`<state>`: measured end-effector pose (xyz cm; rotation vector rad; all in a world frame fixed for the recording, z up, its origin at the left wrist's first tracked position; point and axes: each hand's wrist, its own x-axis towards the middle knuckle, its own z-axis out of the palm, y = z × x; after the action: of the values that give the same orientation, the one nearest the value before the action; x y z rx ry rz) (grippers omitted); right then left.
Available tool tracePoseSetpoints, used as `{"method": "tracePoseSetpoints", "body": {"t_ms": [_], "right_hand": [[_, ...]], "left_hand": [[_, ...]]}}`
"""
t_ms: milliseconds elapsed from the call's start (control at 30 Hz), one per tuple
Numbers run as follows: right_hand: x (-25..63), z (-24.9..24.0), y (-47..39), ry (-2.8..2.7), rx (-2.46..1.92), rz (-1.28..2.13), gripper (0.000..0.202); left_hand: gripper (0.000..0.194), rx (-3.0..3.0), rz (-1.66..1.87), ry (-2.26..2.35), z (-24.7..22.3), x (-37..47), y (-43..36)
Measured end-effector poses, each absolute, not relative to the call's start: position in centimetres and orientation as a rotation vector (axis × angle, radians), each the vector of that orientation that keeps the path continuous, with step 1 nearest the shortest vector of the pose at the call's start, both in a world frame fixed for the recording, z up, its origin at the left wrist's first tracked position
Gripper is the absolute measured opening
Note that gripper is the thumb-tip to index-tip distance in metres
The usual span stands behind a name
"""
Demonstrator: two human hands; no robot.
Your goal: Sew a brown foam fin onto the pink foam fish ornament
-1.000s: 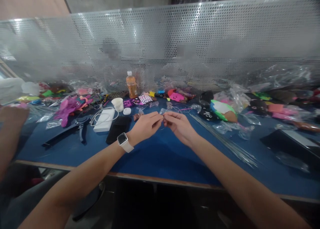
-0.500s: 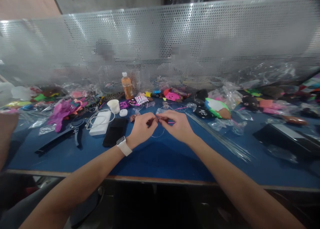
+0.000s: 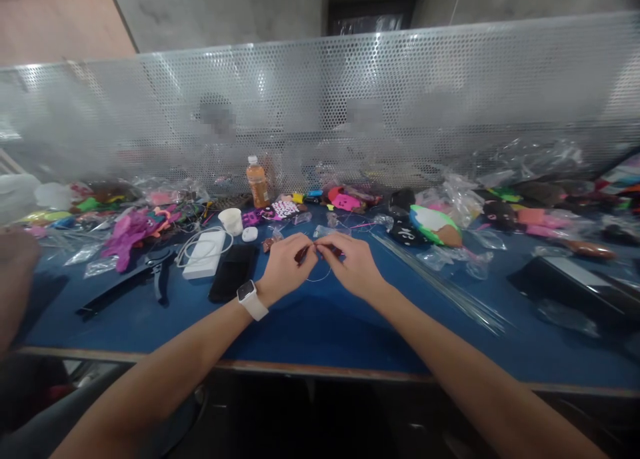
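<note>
My left hand and my right hand meet fingertip to fingertip over the blue table. Both are closed in a pinch on a thin pale strand, whose loop hangs just below the fingers. Whatever else sits between the fingertips is too small to make out. A white watch is on my left wrist. Just beyond the hands lie a small brown piece and clear plastic scraps. To the right, a bundle of long clear strands runs towards the front edge.
Left of my hands are a black phone, a white power bank with cable, a paper cup and dark cutters. A drink bottle stands before the perforated metal screen. Another person's arm reaches in at far left.
The camera has tilted up slightly, so everything sits lower in view. My hands stay together, with the fingertips drawn a little closer and the pinch kept.
</note>
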<state>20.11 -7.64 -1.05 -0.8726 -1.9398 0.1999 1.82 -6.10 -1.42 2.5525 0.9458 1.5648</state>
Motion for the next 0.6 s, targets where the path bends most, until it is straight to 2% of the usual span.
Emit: {"method": "tracePoseSetpoints", "body": {"t_ms": [167,333,600], "right_hand": [[19.8,-1.3,-7.6,-1.835,-0.916,0.412,0.018],[20.1,-1.2,-7.8,-1.901,-0.879,0.342,0.031],[20.7,-2.1,-6.8,-1.93,-0.85,0.215,0.036]], "left_hand": [[0.024,2.548,1.521,0.981,-1.7,1.8,-5.6],[0.024,2.531,1.482,0.962,-1.6,1.8,-5.7],[0.024,2.507,1.411,0.983,-1.3,1.8,-6.0]]}}
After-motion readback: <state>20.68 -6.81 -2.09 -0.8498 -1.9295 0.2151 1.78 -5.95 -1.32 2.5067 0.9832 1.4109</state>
